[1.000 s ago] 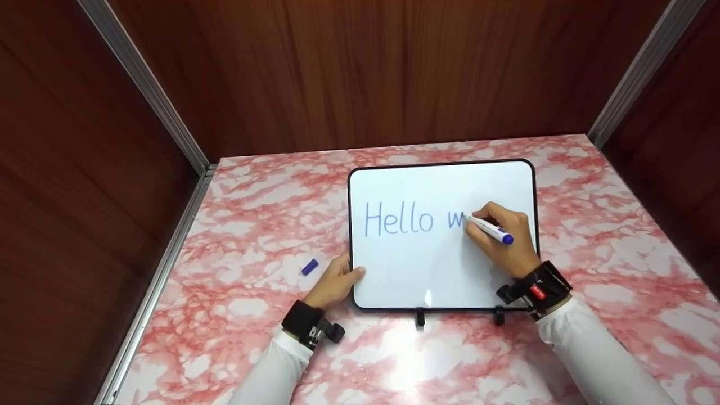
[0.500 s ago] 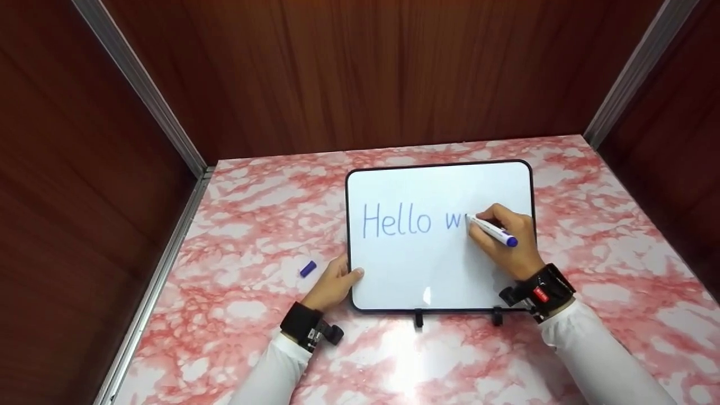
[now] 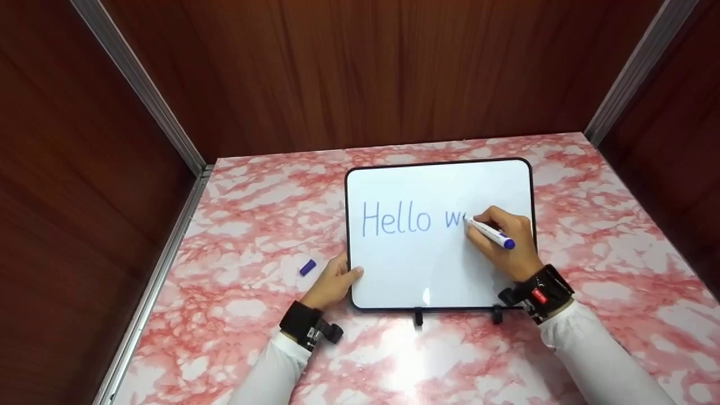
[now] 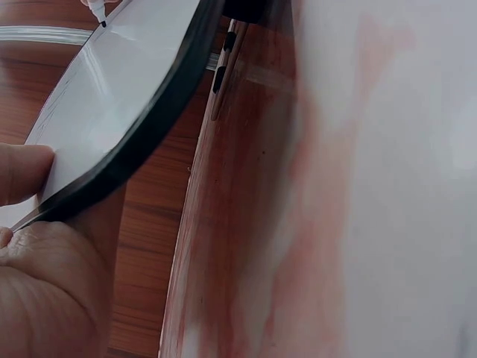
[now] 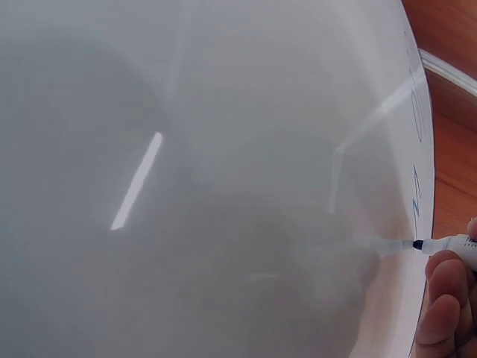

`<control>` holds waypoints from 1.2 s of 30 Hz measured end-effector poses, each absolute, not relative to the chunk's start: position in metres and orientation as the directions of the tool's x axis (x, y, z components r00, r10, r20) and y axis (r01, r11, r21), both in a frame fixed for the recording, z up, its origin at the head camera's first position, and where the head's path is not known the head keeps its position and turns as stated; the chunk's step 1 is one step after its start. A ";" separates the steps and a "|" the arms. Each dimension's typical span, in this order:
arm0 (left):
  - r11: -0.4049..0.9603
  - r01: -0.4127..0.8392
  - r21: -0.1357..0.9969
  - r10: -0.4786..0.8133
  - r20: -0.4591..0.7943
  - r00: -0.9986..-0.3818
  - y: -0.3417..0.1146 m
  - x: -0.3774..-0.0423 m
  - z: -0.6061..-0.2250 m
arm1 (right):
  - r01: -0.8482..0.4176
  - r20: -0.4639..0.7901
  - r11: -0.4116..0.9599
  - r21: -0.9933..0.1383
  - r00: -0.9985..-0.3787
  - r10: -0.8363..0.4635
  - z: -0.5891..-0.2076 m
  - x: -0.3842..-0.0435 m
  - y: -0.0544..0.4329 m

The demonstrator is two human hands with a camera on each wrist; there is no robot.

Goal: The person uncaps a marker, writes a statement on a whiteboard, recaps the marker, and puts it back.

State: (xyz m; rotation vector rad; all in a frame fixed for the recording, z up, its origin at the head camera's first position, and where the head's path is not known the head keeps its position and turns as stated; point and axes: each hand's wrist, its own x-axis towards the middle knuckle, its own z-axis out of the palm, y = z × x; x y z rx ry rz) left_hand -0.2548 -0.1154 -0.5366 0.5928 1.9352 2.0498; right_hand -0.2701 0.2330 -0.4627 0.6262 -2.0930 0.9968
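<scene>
A black-framed whiteboard [image 3: 416,264] leans upright on small black feet, with "Hello w" and the start of another mark in blue on it. My left hand [image 3: 333,281] grips its left edge, thumb over the front face; the left wrist view shows the thumb [image 4: 26,171] on the white surface. My right hand [image 3: 509,244] pinches a white marker [image 3: 490,232] with a blue end. In the right wrist view the marker's dark tip [image 5: 419,245] meets the board. The hand covers part of the board's right side.
A loose blue marker cap [image 3: 307,267] lies on the red-and-white marbled table [image 3: 242,343], left of the board. Dark wood panels [image 3: 360,73] stand behind and at both sides. A black foot [image 3: 418,316] juts out below the board's lower edge.
The marker tip has shifted slightly in the stroke just right of the "w". My left hand keeps its grip on the board, and the cap lies where it was.
</scene>
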 end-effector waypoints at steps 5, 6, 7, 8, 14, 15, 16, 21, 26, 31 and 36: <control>-0.070 0.067 0.995 0.449 0.091 -0.889 -0.115 -0.254 -0.535 | -0.676 0.765 0.569 -0.469 -0.632 -0.120 -0.465 -0.267 0.232; -0.066 0.063 0.996 0.448 0.086 -0.890 -0.115 -0.255 -0.535 | -0.677 0.764 0.567 -0.469 -0.633 -0.124 -0.466 -0.266 0.232; -0.063 0.060 0.996 0.447 0.082 -0.891 -0.116 -0.255 -0.535 | -0.678 0.762 0.565 -0.469 -0.634 -0.128 -0.466 -0.265 0.232; -0.061 0.059 0.996 0.447 0.080 -0.891 -0.116 -0.255 -0.536 | -0.679 0.762 0.565 -0.468 -0.634 -0.132 -0.467 -0.265 0.232; -0.041 0.064 0.997 0.449 0.076 -0.890 -0.116 -0.256 -0.535 | -0.680 0.765 0.575 -0.455 -0.629 -0.139 -0.469 -0.262 0.235; -0.038 0.061 0.997 0.449 0.072 -0.891 -0.116 -0.256 -0.534 | -0.681 0.767 0.577 -0.451 -0.626 -0.139 -0.470 -0.262 0.235; -0.034 0.060 0.998 0.448 0.069 -0.891 -0.116 -0.256 -0.534 | -0.681 0.770 0.581 -0.446 -0.623 -0.139 -0.470 -0.261 0.236; -0.039 0.066 0.997 0.451 0.076 -0.889 -0.116 -0.255 -0.533 | -0.681 0.778 0.587 -0.438 -0.615 -0.133 -0.470 -0.260 0.238; -0.065 0.083 0.994 0.464 0.104 -0.879 -0.117 -0.255 -0.533 | -0.686 0.785 0.581 -0.438 -0.607 -0.124 -0.468 -0.262 0.240; -0.060 0.092 0.994 0.466 0.109 -0.878 -0.116 -0.255 -0.534 | -0.678 0.787 0.580 -0.452 -0.609 -0.099 -0.468 -0.265 0.244; -0.071 0.086 0.994 0.468 0.109 -0.877 -0.115 -0.255 -0.534 | -0.667 0.786 0.587 -0.458 -0.613 -0.084 -0.466 -0.266 0.245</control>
